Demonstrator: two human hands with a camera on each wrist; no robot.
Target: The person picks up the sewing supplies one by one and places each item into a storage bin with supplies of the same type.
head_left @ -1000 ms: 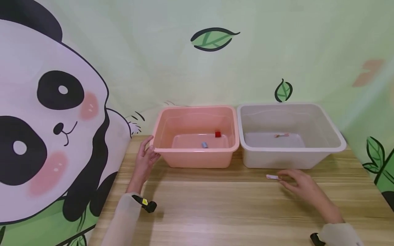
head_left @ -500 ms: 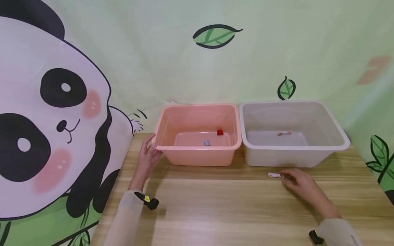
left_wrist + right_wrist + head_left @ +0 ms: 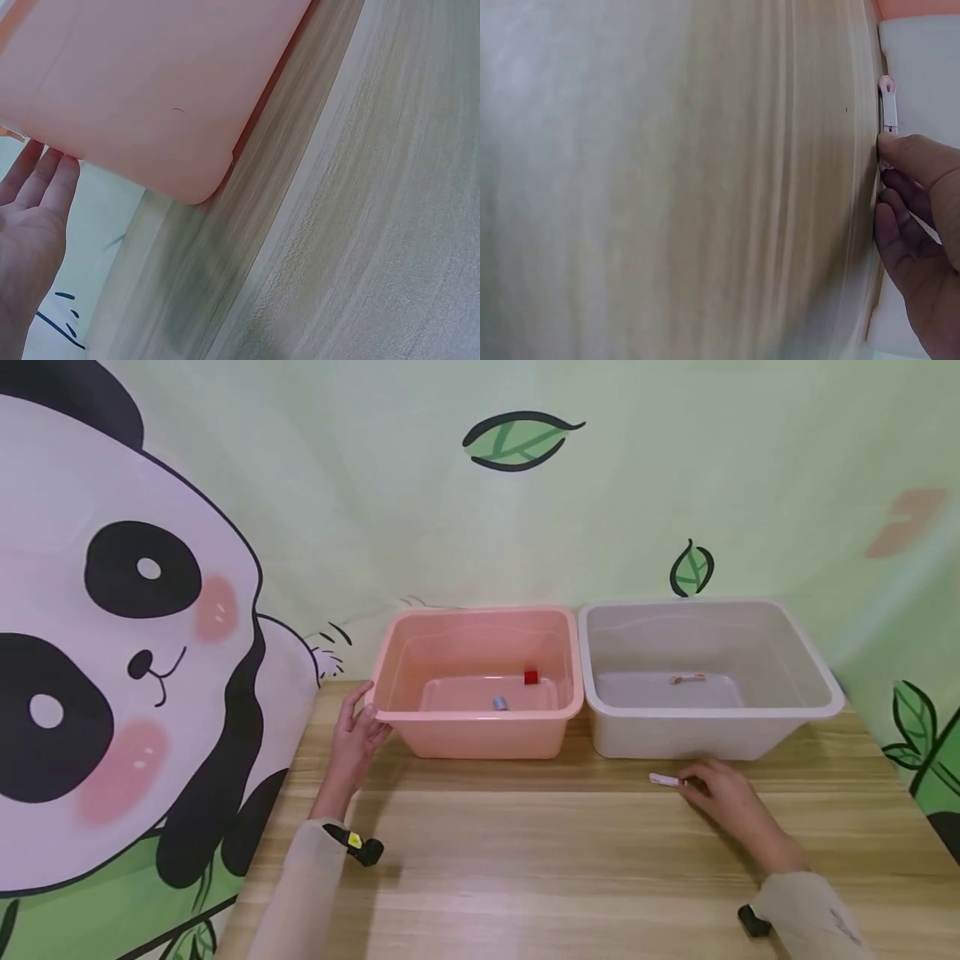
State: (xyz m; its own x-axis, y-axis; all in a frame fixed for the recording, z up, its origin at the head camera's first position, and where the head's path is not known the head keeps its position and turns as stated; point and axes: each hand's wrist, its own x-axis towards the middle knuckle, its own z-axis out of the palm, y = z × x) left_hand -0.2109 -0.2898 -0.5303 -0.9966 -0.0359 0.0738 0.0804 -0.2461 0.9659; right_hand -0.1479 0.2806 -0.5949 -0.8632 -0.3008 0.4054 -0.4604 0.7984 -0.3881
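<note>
My left hand (image 3: 352,752) is at the left rim of the pink bin (image 3: 480,737), its fingers touching the rim from outside; in the left wrist view several nearly straight fingertips (image 3: 66,166) meet the rim's underside. My right hand (image 3: 727,797) pinches one end of a small, slim white-and-pink piece (image 3: 663,780) just in front of the grey bin (image 3: 675,739). In the right wrist view this piece has a rounded pink end (image 3: 887,84); its kind is unclear, and fingers hide its near end.
Inside the pink bin lie a red cube (image 3: 531,677) and a small light-blue block (image 3: 500,703). A thin pinkish-orange item (image 3: 687,678) lies in the grey bin. Both bins stand side by side on the wooden table (image 3: 525,860), before a printed cloth backdrop (image 3: 420,527).
The view has shifted slightly. My right hand has moved a little closer to the grey bin with the slim piece in its fingers. My left hand stays at the pink rim.
</note>
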